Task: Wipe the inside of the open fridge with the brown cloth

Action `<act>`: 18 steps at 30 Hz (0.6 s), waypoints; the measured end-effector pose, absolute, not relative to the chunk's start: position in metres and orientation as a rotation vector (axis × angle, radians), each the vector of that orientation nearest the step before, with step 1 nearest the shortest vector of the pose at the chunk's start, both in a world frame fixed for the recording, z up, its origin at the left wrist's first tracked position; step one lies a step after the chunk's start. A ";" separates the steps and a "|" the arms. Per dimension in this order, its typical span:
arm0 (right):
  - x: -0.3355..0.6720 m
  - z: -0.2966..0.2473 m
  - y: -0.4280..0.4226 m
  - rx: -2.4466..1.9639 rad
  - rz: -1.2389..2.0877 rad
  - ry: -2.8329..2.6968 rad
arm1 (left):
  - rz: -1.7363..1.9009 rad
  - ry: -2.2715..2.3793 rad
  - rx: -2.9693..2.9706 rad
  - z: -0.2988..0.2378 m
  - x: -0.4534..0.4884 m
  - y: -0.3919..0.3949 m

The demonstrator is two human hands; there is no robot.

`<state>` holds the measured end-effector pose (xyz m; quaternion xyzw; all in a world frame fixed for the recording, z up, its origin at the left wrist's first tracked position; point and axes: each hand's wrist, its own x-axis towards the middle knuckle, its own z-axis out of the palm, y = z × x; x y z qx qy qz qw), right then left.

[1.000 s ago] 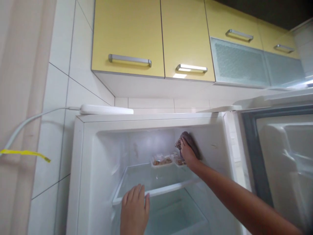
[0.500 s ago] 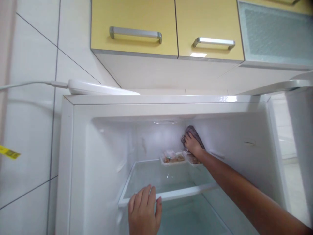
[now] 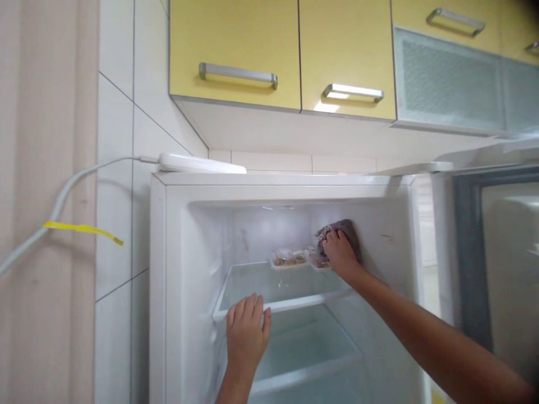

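A white fridge (image 3: 286,188) stands open in front of me. My right hand (image 3: 339,253) reaches deep inside and presses a grey cloth (image 3: 346,231) flat against the inner right wall, near the top back corner. My left hand (image 3: 247,332) rests on the front edge of the upper glass shelf (image 3: 286,306), its fingers curled over the white rim. Two clear food trays (image 3: 290,258) sit at the back of that shelf, just left of the cloth.
A second glass shelf (image 3: 307,365) lies below. The fridge door (image 3: 501,252) hangs open at the right. Yellow wall cupboards (image 3: 278,50) hang above. A white device with a cable (image 3: 197,163) lies on the fridge top. Tiled wall and a curtain (image 3: 46,224) are at left.
My right hand with the cloth has shifted a little forward along the right wall. My left hand has stayed on the shelf rim. The view has swung slightly.
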<state>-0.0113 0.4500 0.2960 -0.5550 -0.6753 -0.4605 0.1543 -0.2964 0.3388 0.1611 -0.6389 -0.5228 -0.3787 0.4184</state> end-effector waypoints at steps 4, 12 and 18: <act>-0.001 0.261 0.407 -1.616 -1.335 -1.901 | -0.977 -1.343 -1.636 0.166 -0.294 0.334; 0.019 0.220 0.388 -1.499 -1.341 -1.912 | -0.939 -1.337 -1.662 0.170 -0.295 0.328; 0.017 0.278 0.411 -1.511 -1.337 -1.854 | -0.947 -1.266 -1.609 0.169 -0.297 0.331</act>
